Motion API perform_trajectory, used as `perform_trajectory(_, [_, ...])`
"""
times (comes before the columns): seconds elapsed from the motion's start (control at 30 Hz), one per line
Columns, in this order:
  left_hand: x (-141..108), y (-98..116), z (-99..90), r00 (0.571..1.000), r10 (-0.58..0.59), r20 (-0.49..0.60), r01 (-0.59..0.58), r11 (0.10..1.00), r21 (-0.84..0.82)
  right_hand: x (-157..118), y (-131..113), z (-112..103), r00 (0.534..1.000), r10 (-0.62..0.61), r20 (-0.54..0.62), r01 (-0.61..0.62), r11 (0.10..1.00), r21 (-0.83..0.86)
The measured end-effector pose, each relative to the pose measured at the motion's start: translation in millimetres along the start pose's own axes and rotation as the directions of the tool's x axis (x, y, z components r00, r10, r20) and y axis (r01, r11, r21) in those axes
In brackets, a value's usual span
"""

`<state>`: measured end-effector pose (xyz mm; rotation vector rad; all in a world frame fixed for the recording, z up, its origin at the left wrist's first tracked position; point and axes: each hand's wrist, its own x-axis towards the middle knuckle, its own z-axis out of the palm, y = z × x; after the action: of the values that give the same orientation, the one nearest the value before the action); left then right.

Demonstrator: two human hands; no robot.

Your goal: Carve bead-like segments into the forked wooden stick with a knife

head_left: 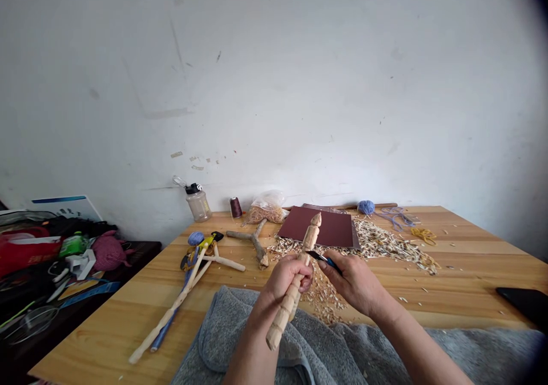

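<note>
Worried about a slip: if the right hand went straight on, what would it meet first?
The carved wooden stick, just ahead of the knife in the right hand; the knife seems to touch it, though depth is unclear.

One left hand (286,276) holds one pale carved wooden stick (295,285), and one right hand (353,282) holds one small blue-handled knife (329,261). Two round blue yarn balls (366,207) flank one dark red sandpaper sheet (325,228).

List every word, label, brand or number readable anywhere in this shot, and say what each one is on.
Nothing can be read with certainty.
The white card at far left: dark print beside a blue stripe, too small to read.
The green container in the clutter at left: any marks too blurred to read.
The clear plastic bottle by the wall: no readable text.
</note>
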<state>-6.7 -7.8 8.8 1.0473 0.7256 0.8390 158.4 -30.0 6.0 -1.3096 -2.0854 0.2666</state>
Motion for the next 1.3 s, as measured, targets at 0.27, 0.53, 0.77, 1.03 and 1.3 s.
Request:
perform_trajectory(0.27, [-2.6,-0.1,-1.1,0.999,-0.046,0.021,0.046,0.999,0.008,-1.5,-3.2,0.8,0.999,0.023,-0.034,-0.028,0.986,-0.161])
perform_trajectory(0.53, [-0.1,-1.8,-0.5,0.993,-0.011,-0.116,0.033,0.981,0.190,0.6,-3.0,11.4,0.997,0.052,-0.058,-0.064,0.970,-0.234])
perform_trajectory(0.77, [1.9,-12.8,8.7,0.903,0.302,-0.306,-0.133,0.873,0.469,3.0,-1.5,14.2,0.991,0.131,-0.035,-0.133,0.989,-0.072])
perform_trajectory(1.03, [7.3,-15.2,1.9,0.893,0.306,-0.329,-0.162,0.902,0.400,1.2,6.7,-12.8,0.984,0.126,0.125,-0.172,0.852,0.495])
perform_trajectory(1.3, [9.5,-13.4,4.5,0.959,0.198,-0.204,-0.170,0.975,0.145,3.4,15.1,1.0,0.979,0.037,-0.198,-0.069,0.986,-0.153])
